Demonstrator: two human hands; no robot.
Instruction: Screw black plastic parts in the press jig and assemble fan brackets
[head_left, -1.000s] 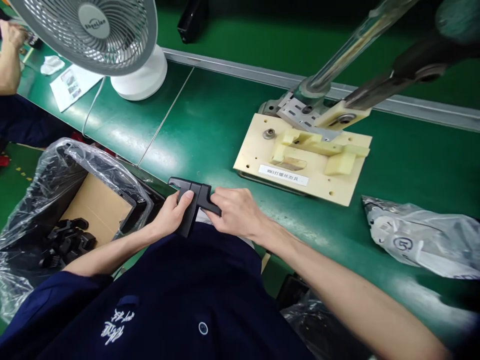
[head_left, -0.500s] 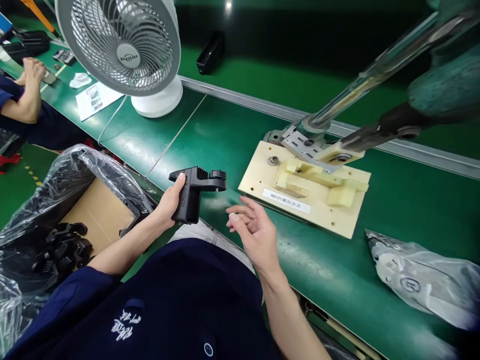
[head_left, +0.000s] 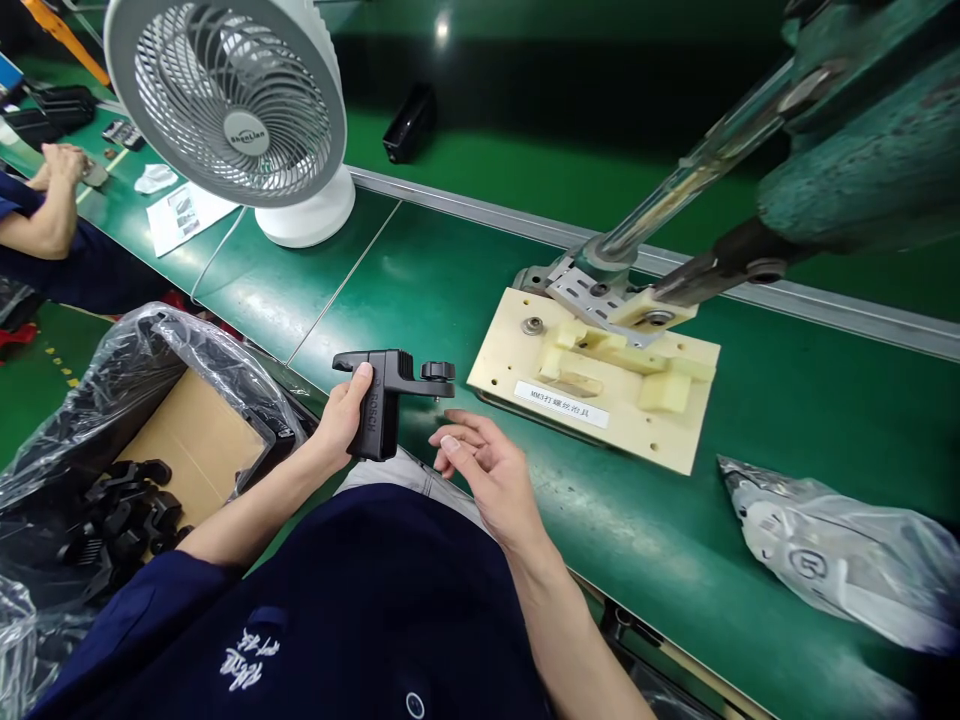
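Note:
My left hand [head_left: 341, 410] is closed around a black plastic bracket [head_left: 379, 415] with raised lettering, its thumb pressed on the near side. A short arm juts right from the bracket and carries a round black knob [head_left: 436, 372]; a small metal tip shows beneath it. My right hand [head_left: 491, 470] hovers just right of and below the arm, apart from it. Its fingers are half curled and the thumb lies in front of them; I see nothing held there. Beyond it is a cream fixture plate [head_left: 652, 445] with raised blocks and a label.
A green lever press [head_left: 840, 170] stands over the fixture. To the right lies a plastic bag [head_left: 832, 550] of parts. A white fan [head_left: 304, 222] stands on the bench. At left, a lined box [head_left: 202, 425] holds black parts [head_left: 127, 520]; a co-worker's hands [head_left: 64, 165] are beyond.
My right hand has moved slightly left, closer to the bracket's arm. The bracket has turned a little in my left hand, and the camera view has shifted slightly.

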